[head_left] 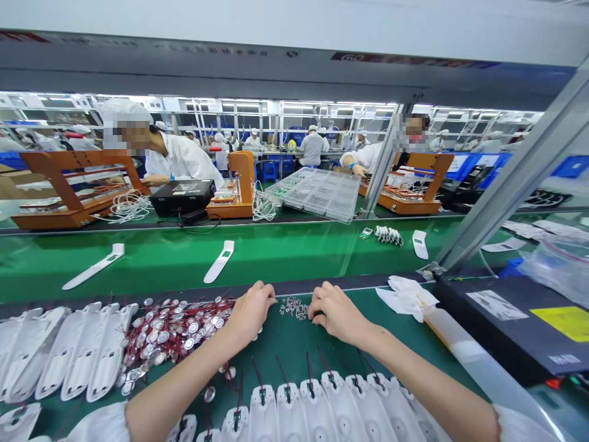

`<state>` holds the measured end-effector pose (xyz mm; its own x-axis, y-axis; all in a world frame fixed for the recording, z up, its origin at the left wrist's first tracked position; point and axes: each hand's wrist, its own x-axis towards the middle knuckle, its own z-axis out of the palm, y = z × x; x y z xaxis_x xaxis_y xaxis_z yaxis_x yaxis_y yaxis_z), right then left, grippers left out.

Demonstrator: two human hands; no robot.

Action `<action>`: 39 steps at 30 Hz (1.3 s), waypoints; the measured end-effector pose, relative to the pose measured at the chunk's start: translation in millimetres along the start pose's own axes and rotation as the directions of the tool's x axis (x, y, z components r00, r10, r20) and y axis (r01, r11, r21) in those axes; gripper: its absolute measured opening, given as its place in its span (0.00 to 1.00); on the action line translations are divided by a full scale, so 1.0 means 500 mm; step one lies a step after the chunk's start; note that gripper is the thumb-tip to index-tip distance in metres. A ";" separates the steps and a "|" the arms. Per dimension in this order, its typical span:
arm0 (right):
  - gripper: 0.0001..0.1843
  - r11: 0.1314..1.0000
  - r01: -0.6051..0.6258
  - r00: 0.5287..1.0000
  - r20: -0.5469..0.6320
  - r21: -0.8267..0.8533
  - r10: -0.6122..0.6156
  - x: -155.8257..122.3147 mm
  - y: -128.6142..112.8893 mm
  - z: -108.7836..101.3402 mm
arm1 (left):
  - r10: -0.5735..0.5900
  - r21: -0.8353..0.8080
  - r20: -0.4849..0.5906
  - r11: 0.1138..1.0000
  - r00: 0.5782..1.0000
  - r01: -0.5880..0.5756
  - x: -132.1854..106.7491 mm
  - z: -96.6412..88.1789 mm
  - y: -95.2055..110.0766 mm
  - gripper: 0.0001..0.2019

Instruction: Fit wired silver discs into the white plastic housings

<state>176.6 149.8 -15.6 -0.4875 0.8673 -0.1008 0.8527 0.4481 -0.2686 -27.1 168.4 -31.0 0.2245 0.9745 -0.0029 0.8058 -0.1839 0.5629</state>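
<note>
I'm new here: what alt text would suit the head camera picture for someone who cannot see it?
A person's left hand and right hand rest either side of a small heap of tiny metal parts on a green bench, with wired silver discs at left and white plastic shells lined along the near edge.

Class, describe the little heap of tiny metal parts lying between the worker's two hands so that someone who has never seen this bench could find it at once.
Start at the green mat nearest the camera, below the conveyor belt. Between the left hand and the right hand lies the heap of tiny metal parts. Unlike the pile of round discs with red wires to its left, it is small, wireless and silvery.
</note>
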 end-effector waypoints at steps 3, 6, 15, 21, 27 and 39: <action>0.04 0.998 0.040 0.999 0.032 -0.038 -0.038 0.005 -0.004 0.003 | -0.048 -0.156 0.017 0.987 0.999 0.050 -0.003 -0.006 0.009 0.06; 0.06 0.998 0.049 0.998 0.044 -0.046 -0.047 0.009 -0.006 0.006 | -0.087 -0.333 0.063 0.937 0.994 0.103 -0.008 -0.002 0.018 0.04; 0.05 0.950 -0.014 0.997 -0.066 0.311 0.037 -0.018 -0.003 -0.010 | -0.003 -0.669 0.139 0.737 0.990 0.096 -0.062 0.004 0.053 0.10; 0.07 0.756 -0.035 0.991 -0.074 0.653 0.110 -0.080 -0.002 -0.024 | 0.043 -0.681 0.150 0.728 0.988 0.072 -0.092 0.002 0.080 0.15; 0.10 0.558 -0.006 0.959 -0.154 0.830 0.240 -0.195 -0.039 -0.021 | 0.080 -0.624 0.393 0.755 0.916 0.202 -0.149 0.009 0.133 0.13; 0.09 0.832 0.347 0.615 -0.775 0.433 0.147 -0.316 -0.119 0.017 | 0.106 -0.713 0.535 0.589 0.838 0.381 -0.243 0.039 0.223 0.27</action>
<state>201.2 -15.6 8.0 -0.0289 0.7669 0.6411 0.4588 0.5800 -0.6731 46.1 26.9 16.3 0.5665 0.7284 -0.3854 0.1697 0.3545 0.9195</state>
